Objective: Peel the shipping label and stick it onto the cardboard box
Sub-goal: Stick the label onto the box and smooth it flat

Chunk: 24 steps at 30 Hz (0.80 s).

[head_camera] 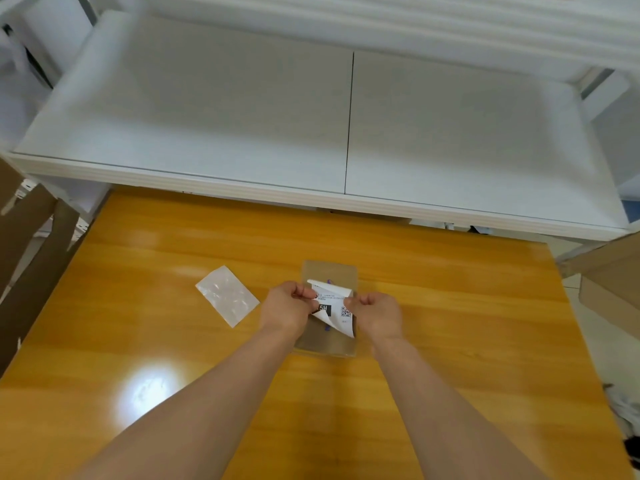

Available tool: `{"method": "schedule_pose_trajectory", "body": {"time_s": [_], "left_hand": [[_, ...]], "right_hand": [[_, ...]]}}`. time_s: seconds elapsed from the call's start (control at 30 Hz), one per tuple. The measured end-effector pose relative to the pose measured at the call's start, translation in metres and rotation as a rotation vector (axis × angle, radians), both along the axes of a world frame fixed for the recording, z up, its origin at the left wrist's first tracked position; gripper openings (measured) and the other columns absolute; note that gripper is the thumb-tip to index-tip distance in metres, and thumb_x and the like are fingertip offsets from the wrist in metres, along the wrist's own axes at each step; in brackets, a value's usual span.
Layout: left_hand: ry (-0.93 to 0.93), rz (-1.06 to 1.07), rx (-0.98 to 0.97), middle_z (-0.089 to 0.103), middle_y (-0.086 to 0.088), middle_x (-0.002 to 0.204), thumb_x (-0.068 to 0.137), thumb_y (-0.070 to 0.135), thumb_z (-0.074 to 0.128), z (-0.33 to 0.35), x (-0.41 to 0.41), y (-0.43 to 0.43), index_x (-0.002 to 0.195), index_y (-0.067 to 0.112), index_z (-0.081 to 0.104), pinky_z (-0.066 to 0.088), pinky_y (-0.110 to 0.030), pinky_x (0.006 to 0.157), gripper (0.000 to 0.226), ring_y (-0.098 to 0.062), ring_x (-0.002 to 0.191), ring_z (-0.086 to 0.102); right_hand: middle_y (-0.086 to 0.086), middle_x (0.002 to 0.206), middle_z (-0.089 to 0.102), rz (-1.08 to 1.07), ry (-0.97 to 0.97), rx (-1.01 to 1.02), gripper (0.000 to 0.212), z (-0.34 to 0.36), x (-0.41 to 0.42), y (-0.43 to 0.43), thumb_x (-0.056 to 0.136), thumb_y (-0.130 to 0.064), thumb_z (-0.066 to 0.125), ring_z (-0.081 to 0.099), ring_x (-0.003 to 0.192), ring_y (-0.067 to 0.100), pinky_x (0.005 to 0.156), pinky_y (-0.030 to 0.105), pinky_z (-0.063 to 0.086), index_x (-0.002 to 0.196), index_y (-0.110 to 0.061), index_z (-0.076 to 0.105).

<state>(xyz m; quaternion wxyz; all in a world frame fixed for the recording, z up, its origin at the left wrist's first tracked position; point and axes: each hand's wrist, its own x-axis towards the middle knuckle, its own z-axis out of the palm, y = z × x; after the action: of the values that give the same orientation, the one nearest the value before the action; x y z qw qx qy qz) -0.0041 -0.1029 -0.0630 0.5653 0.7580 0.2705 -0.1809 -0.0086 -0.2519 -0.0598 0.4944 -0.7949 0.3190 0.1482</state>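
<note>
Peeling the shipping label above the cardboard box

Left hand (pixel 289 308) and right hand (pixel 375 311) each have a closed grip on the shipping label (pixel 333 306), pinching opposite edges, corners curling. The cardboard box (pixel 329 271) lies directly below on the yellow surface (pixel 450 323), long axis running away. Fingertips hidden; a glossy sheet (pixel 227 295) lies left.

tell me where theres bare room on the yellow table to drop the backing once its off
Bare table right of the cardboard box; more at the near left. Crowded mid-table: both hands hold the label over the box, white sheet left.
</note>
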Motion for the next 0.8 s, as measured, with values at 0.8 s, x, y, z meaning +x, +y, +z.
{"method": "schedule_pose_trajectory", "body": {"time_s": [0.8], "left_hand": [[-0.05,-0.126,0.126,0.063,0.012,0.073,0.085,0.003,0.068,-0.0035,0.0039,0.0038,0.079,0.021,0.063,0.047,-0.027,0.067,0.02,-0.006,0.068,0.06]], "right_hand": [[-0.003,0.059,0.059,-0.003,0.057,-0.052,0.024,-0.0033,-0.0002,0.0074,0.082,-0.02,0.072,0.049,0.054,0.017,0.059,0.03,0.04,0.063,-0.017,0.058]]}}
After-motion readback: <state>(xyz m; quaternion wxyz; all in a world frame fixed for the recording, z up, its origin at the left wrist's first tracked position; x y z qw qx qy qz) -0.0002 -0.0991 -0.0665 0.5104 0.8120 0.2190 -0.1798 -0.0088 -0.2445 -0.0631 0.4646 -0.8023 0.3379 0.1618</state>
